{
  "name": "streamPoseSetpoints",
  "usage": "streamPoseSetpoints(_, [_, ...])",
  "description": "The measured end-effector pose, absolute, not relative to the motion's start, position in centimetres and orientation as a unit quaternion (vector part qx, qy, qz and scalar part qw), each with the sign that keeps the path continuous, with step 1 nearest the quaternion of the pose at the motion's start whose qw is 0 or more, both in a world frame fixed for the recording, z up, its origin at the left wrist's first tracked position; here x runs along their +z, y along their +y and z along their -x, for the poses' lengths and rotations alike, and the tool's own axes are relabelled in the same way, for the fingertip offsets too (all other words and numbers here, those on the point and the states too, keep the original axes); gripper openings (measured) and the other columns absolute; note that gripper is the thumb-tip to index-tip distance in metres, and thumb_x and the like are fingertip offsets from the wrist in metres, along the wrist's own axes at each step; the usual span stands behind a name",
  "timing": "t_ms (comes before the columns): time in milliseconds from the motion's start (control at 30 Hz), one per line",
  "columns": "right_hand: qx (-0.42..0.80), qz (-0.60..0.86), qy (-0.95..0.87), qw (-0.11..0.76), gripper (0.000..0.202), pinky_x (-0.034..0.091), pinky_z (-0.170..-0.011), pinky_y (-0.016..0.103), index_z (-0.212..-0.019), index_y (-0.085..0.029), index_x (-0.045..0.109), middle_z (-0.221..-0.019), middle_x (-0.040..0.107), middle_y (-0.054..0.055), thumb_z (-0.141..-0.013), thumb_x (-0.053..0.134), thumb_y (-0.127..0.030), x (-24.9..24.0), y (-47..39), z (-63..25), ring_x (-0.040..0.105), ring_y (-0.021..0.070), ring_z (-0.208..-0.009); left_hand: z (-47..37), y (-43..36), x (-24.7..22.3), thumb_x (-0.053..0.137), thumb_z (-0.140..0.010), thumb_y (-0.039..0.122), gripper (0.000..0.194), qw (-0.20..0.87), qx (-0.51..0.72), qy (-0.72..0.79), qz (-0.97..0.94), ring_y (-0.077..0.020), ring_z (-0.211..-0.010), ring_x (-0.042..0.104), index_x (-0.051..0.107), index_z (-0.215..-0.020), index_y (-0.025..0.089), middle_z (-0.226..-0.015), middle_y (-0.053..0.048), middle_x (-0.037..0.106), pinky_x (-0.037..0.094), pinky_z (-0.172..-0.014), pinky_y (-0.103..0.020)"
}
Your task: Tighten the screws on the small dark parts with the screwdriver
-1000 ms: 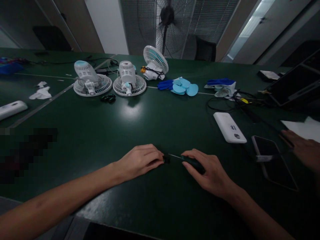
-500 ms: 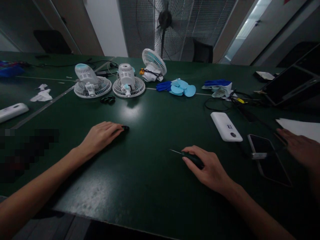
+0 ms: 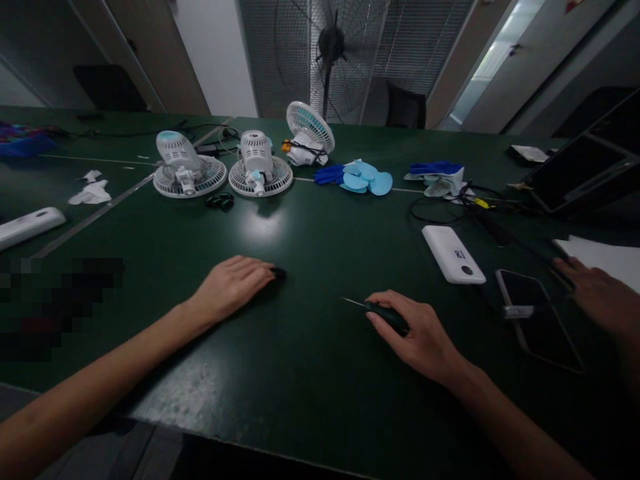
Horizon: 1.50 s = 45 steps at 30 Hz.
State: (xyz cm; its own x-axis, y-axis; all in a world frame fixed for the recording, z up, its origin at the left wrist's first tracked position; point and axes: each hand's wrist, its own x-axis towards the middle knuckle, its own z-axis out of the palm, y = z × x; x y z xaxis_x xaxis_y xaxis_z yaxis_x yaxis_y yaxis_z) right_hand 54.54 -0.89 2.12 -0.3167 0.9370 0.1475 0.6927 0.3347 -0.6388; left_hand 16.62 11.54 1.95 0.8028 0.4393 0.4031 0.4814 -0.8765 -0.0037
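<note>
Between the fingertips of my left hand (image 3: 235, 287) is a small black piece (image 3: 279, 273), held just over or on the green table (image 3: 300, 373); its kind is too small to make out. My right hand (image 3: 417, 333) is closed around the dark handle of a screwdriver (image 3: 387, 315), whose thin metal shaft points left. Farther back, two white fan heads (image 3: 190, 173) (image 3: 260, 175) lie face down, with several small black pieces (image 3: 219, 201) in front of them. A third small fan (image 3: 310, 133) is tilted up behind.
Light-blue fan blades (image 3: 367, 178) rest by blue gloves (image 3: 329, 175). On the right are a white power bank (image 3: 453, 255), a phone (image 3: 540, 320), cables and another person's hand (image 3: 600, 293) near white paper (image 3: 605, 260). A white device (image 3: 30, 227) lies at the left.
My left hand has moved right and slightly nearer with the small black piece, toward the screwdriver tip. My right hand has stayed almost in place.
</note>
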Motion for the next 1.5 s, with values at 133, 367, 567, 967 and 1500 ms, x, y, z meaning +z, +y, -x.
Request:
streamPoseSetpoints(133, [0.209,0.541,-0.770,0.266,0.024,0.058,-0.070,0.030,-0.122,-0.024,0.062,-0.105,0.072,0.005,-0.101,0.055,-0.033,2.1,-0.9,-54.6,0.071,0.0193,-0.089,-24.1,8.7,1.4,0.048,-0.105,0.018,0.019,0.022,-0.228,-0.133,0.964,-0.0204,-0.106,0.069,0.066,-0.109,0.013,-0.120,-0.012,0.071,0.053,-0.086,-0.033])
streamPoseSetpoints(367, [0.198,0.551,-0.762,0.277,0.021,0.056,-0.071,0.031,-0.120,-0.024,0.061,-0.105,0.071,0.006,-0.102,0.055,-0.032,2.2,-1.0,-54.6,0.070,0.0201,-0.089,-27.1,6.9,1.2,0.052,-0.105,0.024,0.016,-0.057,-0.265,-0.155,0.950,-0.0210,-0.115,0.066,0.066,-0.106,0.017,-0.122,-0.008,0.071,0.053,-0.090,-0.034])
streamPoseSetpoints(567, [0.195,0.549,-0.761,0.285,0.022,0.056,-0.071,0.031,-0.120,-0.023,0.062,-0.103,0.072,0.005,-0.101,0.056,-0.032,2.1,-1.0,-54.6,0.070,0.0198,-0.088,-26.3,9.1,1.5,0.054,-0.104,0.026,0.019,-0.171,-0.292,-0.212,0.917,-0.0167,-0.097,0.066,0.068,-0.108,0.014,-0.104,-0.008,0.071,0.056,-0.089,-0.033])
streamPoseSetpoints(967, [0.222,0.552,-0.753,0.282,0.022,0.054,-0.064,0.028,-0.121,-0.023,0.062,-0.101,0.070,0.004,-0.102,0.056,-0.033,2.3,-1.0,-54.8,0.068,0.0175,-0.083,-25.0,9.5,2.6,0.049,-0.106,0.028,0.028,-0.201,-0.266,-0.261,0.906,-0.0192,-0.111,0.060,0.066,-0.126,0.017,-0.121,-0.010,0.065,0.052,-0.097,-0.037])
streamPoseSetpoints(1500, [0.241,0.548,-0.751,0.280,0.022,0.056,-0.074,0.032,-0.121,-0.024,0.062,-0.104,0.070,0.003,-0.102,0.056,-0.034,2.0,-0.9,-54.9,0.069,0.0185,-0.090,-4.9,18.0,4.2,0.055,-0.093,0.054,0.050,0.028,-0.219,-0.621,0.752,-0.0269,-0.093,0.064,0.070,-0.120,0.014,-0.102,-0.011,0.069,0.046,-0.077,-0.040])
